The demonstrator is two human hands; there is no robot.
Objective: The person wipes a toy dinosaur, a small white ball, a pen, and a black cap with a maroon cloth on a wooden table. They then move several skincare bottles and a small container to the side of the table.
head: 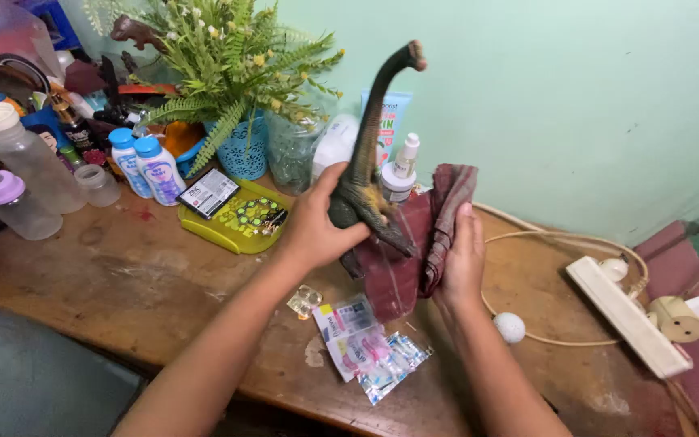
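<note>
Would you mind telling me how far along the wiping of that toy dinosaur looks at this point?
In hand: the left hand grips the long-necked toy dinosaur by its body, upright, while the right hand presses a dark red checked cloth against its rear. Done: nothing can be judged clean from this view. Left: the neck and head stand clear of the cloth, and another brown dinosaur sits by the artificial plant.

Left hand [315,222] curled in a grip, right hand [463,259] pinching (both forearms extended forward)
</note>
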